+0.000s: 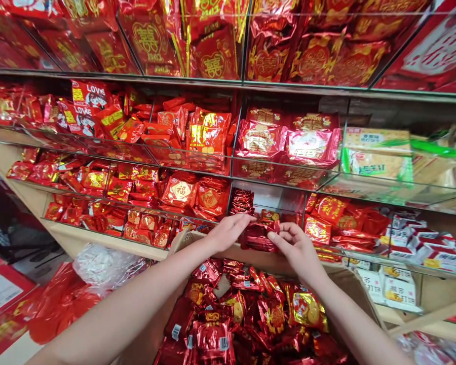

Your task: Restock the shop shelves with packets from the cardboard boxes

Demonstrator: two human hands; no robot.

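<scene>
Between my two hands is a small stack of red foil-wrapped snack packets (259, 236), held at the front of a shelf compartment. My left hand (230, 232) lies along the stack's left side, its fingers pressed together against it. On the right side, my right hand (292, 241) pinches the packets between thumb and fingers. Behind them, the compartment (283, 195) holds a pile of red packets (242, 202) on its left. Below my hands stands an open cardboard box (359, 291) full of loose red and gold snack packets (271, 314).
Clear-fronted shelves (197, 163) filled with red packets rise ahead. Green-and-cream cracker packs (378, 152) sit at right, above white-and-red packets (425, 246). Clear plastic bags (104, 266) and red plastic bags (66, 299) lie at left. A clear bag (433, 350) shows at lower right.
</scene>
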